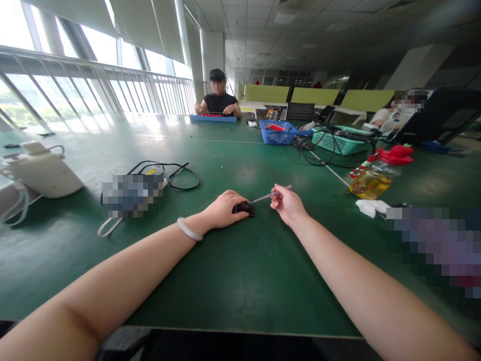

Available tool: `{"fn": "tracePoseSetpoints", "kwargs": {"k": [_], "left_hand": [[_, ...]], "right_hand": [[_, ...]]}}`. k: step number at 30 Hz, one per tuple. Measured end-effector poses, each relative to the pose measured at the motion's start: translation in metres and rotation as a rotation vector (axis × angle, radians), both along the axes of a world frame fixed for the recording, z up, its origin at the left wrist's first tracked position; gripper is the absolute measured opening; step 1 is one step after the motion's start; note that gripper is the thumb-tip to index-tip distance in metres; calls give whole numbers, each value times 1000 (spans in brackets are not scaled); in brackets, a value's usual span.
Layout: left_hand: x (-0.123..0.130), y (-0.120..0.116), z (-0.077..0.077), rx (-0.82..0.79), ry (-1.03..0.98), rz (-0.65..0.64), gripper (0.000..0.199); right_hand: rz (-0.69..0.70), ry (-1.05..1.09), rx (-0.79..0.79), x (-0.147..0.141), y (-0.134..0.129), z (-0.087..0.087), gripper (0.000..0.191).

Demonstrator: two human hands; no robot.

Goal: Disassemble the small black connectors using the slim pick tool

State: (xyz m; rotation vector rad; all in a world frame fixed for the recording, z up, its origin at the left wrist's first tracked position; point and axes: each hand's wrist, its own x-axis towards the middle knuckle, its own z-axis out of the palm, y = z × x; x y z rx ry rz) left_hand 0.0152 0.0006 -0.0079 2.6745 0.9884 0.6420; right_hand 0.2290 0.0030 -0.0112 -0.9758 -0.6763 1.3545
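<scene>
Black device gripped by L hand; R hand grasps screwdriver, tip by device; prob. tool step, next needs steady aim.

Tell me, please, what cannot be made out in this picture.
All in the head view:
Black part: partly covered by the left hand, so its full shape is hidden.
Thin tool: the right hand covers some of its handle; its tip is too small to tell whether it touches the black part.
Thing by the black cable: blurred by blocks.
Thing at the right edge: blurred too, and cut off.
</scene>
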Motion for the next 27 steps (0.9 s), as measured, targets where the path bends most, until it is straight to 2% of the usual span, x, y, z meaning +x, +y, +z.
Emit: {"fn": "tracePoseSetpoints", "kwargs": {"k": [27], "left_hand": [[-1,1,-1,-8,-4,-1,31]], "right_hand": [[1,-28,17,2,2,-3,18]]}}
